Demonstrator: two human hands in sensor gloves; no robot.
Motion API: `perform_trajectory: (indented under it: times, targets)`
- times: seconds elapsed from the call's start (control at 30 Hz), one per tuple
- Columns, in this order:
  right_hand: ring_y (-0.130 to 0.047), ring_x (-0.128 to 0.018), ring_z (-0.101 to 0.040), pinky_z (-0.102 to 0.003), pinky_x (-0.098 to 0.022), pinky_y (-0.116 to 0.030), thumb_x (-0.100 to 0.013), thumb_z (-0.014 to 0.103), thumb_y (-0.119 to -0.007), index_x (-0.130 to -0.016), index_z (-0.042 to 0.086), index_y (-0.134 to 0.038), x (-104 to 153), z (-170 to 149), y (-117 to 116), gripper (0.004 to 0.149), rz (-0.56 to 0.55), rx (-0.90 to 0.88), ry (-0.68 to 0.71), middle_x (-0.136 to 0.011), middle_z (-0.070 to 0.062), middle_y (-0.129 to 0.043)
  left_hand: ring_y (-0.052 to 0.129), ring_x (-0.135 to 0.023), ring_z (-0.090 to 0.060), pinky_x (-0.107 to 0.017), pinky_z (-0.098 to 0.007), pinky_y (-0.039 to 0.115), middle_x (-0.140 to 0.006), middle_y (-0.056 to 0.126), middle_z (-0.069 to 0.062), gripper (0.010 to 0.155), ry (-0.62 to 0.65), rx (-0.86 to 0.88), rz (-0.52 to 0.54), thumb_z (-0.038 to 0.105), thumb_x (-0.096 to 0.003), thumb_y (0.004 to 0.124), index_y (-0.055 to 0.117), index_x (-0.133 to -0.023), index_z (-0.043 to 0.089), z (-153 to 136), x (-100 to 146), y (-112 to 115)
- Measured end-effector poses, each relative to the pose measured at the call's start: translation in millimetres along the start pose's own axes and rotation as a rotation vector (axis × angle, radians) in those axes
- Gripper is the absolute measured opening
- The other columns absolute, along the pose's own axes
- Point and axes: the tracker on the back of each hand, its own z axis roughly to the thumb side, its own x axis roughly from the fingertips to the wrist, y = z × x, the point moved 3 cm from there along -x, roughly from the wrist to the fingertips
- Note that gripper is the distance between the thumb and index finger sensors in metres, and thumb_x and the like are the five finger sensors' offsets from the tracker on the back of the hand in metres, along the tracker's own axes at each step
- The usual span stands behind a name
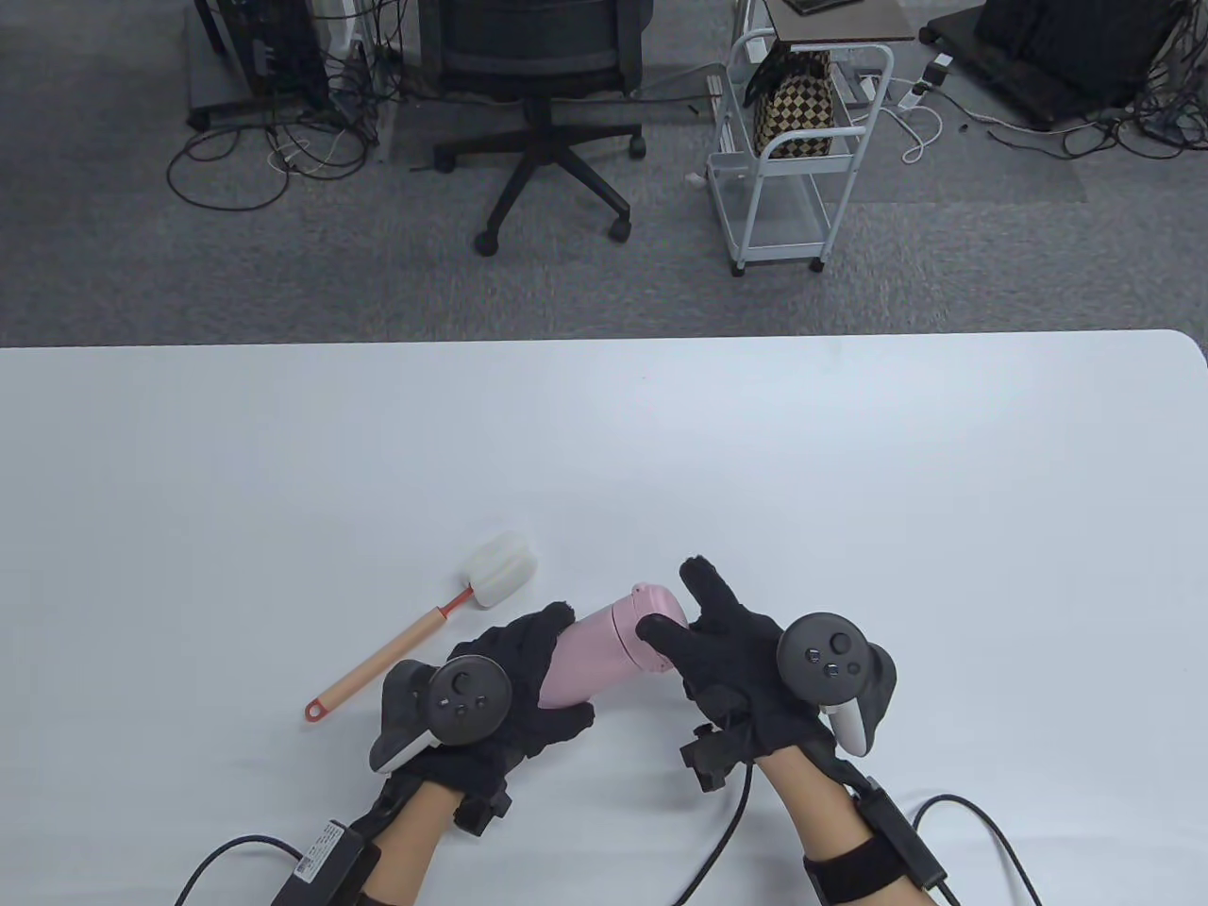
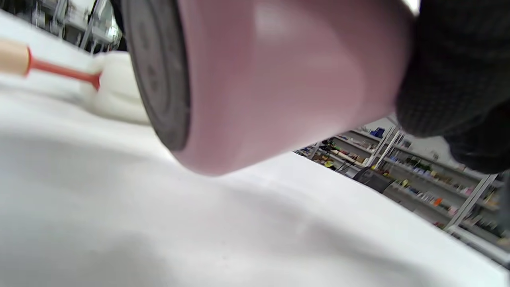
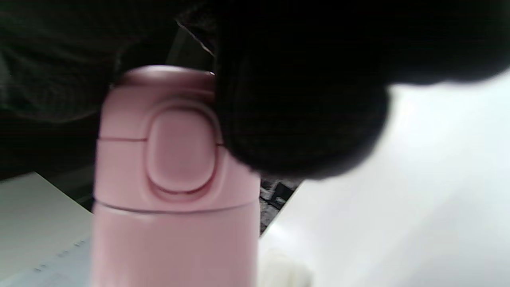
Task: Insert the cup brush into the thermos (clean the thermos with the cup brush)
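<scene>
Both gloved hands grip smooth pink thermos [image 1: 604,656].

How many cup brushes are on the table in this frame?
1. The cup brush lies on the table, just left of the pink thermos, untouched by either hand.

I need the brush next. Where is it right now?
In the table view the brush lies on the table, untouched, just left of the left hand and the pink thermos.
</scene>
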Motion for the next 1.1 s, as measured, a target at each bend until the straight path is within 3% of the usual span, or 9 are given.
perform_trajectory:
  times: [0.13, 0.23, 0.33, 0.5, 0.53, 0.63, 0.77, 0.8, 1.1]
  targets:
    - [-0.100, -0.059, -0.025, -0.037, -0.040, -0.087, -0.045, 0.068, -0.089, -0.112, 0.019, -0.056, -10.5, -0.6, 2.1, 0.089, 0.209, -0.248, 0.079, -0.082, -0.006, -0.090, 0.056, -0.111, -0.033, -0.070, -0.053, 0.059, -0.122, 0.048, 0.001, 0.088, 0.020, 0.322, -0.080, 0.074, -0.0387, 0.086, 0.044, -0.108, 0.038, -18.4, -2.6, -1.8]
    - [-0.063, -0.102, -0.046, -0.062, -0.065, -0.064, -0.048, 0.058, -0.093, -0.117, 0.023, -0.045, -14.6, -0.2, -0.4, 0.091, 0.416, -0.312, 0.103, -0.117, -0.013, -0.051, 0.057, -0.111, -0.033, -0.070, -0.052, 0.059, -0.122, 0.048, 0.001, 0.088, 0.051, 0.403, -0.111, 0.074, -0.0385, 0.086, 0.044, -0.108, 0.039, -21.9, -3.9, -3.0]
    - [-0.035, -0.112, -0.052, -0.070, -0.070, -0.051, -0.049, 0.049, -0.097, -0.117, 0.026, -0.041, -16.3, -2.6, -5.2, 0.092, 0.556, -0.399, 0.142, -0.124, -0.008, -0.031, 0.057, -0.112, -0.032, -0.071, -0.052, 0.059, -0.122, 0.048, 0.002, 0.088, 0.111, 0.512, -0.200, 0.075, -0.0384, 0.086, 0.045, -0.108, 0.040, -20.8, -6.1, 2.2]
    - [-0.038, -0.113, -0.049, -0.068, -0.072, -0.051, -0.049, 0.040, -0.102, -0.117, 0.029, -0.035, -15.1, 4.1, -10.9, 0.096, 0.666, -0.423, 0.191, -0.124, -0.002, -0.033, 0.058, -0.112, -0.031, -0.071, -0.052, 0.060, -0.123, 0.050, 0.002, 0.088, 0.176, 0.525, -0.338, 0.076, -0.0382, 0.087, 0.046, -0.108, 0.041, -13.4, -7.5, 10.7]
    - [-0.043, -0.113, -0.047, -0.067, -0.072, -0.053, -0.037, 0.038, -0.112, -0.116, 0.029, -0.035, -13.3, 8.0, -13.2, 0.111, 0.702, -0.419, 0.202, -0.124, -0.001, -0.035, 0.058, -0.112, -0.031, -0.071, -0.051, 0.060, -0.123, 0.050, 0.002, 0.088, 0.185, 0.528, -0.372, 0.076, -0.0384, 0.087, 0.046, -0.108, 0.041, -12.0, -7.4, 12.8]
    - [-0.065, -0.107, -0.040, -0.058, -0.070, -0.062, -0.052, 0.034, -0.100, -0.116, 0.030, -0.038, -10.5, 15.5, -18.5, 0.089, 0.736, -0.340, 0.213, -0.122, -0.001, -0.043, 0.059, -0.112, -0.032, -0.071, -0.051, 0.061, -0.123, 0.050, 0.002, 0.087, 0.188, 0.543, -0.431, 0.076, -0.0393, 0.086, 0.046, -0.108, 0.040, -10.7, -7.0, 17.0]
    - [-0.086, -0.089, -0.029, -0.046, -0.063, -0.073, -0.038, 0.041, -0.111, -0.114, 0.027, -0.051, -11.0, 19.5, -16.5, 0.098, 0.623, -0.286, 0.205, -0.116, -0.006, -0.058, 0.059, -0.112, -0.033, -0.071, -0.051, 0.061, -0.123, 0.050, 0.001, 0.088, 0.165, 0.500, -0.424, 0.076, -0.0389, 0.086, 0.046, -0.109, 0.040, -11.3, -5.8, 12.9]
    - [-0.088, -0.086, -0.028, -0.045, -0.061, -0.074, -0.046, 0.045, -0.103, -0.113, 0.026, -0.054, -11.4, 18.5, -15.7, 0.086, 0.590, -0.252, 0.204, -0.114, -0.008, -0.061, 0.059, -0.112, -0.033, -0.070, -0.051, 0.061, -0.123, 0.050, 0.000, 0.089, 0.153, 0.448, -0.401, 0.076, -0.0385, 0.086, 0.046, -0.109, 0.040, -10.7, -5.6, 11.4]
    - [-0.102, -0.051, -0.018, -0.033, -0.038, -0.087, -0.040, 0.075, -0.098, -0.094, 0.013, -0.082, -4.5, 17.7, -9.3, 0.084, 0.246, 0.011, 0.085, -0.077, -0.014, -0.090, 0.056, -0.114, -0.035, -0.071, -0.053, 0.059, -0.124, 0.046, -0.001, 0.093, 0.068, 0.115, -0.148, 0.076, -0.0351, 0.086, 0.041, -0.109, 0.040, 2.8, -1.5, -0.8]
